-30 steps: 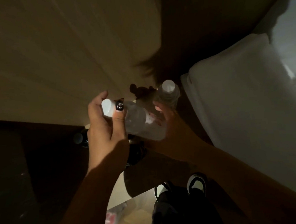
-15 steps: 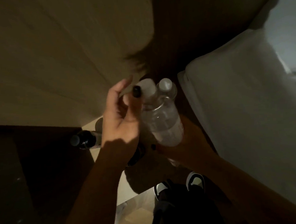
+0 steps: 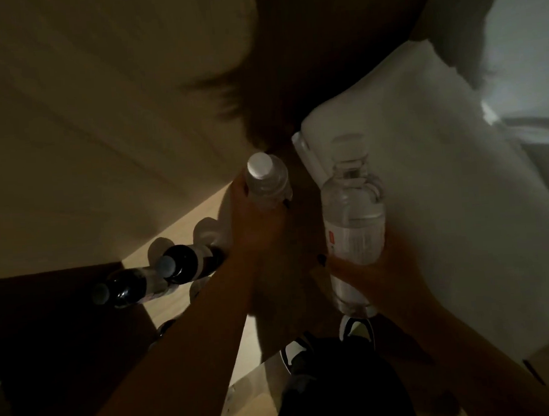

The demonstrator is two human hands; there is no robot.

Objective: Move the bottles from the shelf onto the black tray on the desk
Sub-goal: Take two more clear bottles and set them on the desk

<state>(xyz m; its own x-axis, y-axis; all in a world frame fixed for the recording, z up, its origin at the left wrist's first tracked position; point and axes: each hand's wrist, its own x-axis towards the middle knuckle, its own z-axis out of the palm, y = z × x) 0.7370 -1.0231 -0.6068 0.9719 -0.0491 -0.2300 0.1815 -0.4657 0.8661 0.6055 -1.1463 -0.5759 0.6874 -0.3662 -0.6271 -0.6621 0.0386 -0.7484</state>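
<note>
The scene is dim. My left hand (image 3: 254, 222) grips a clear water bottle (image 3: 266, 184) with a white cap, held upright near the shelf's edge. To the right, my right hand (image 3: 372, 272) holds a second clear bottle (image 3: 352, 228) with a white label, also upright and apart from the first. Two dark bottles (image 3: 186, 262) with pale caps stand on the light wooden shelf (image 3: 177, 227) at lower left, just left of my left forearm. The black tray and the desk are not in view.
A large white padded surface (image 3: 444, 196) fills the right side, close to my right hand. A tall wooden panel (image 3: 98, 122) rises at the left. My shoes (image 3: 356, 328) and dark trousers show below on a pale floor.
The two clear bottles were together in my right hand. My left hand has taken one, and the hands have drawn apart. More of the shelf with dark bottles has come into view.
</note>
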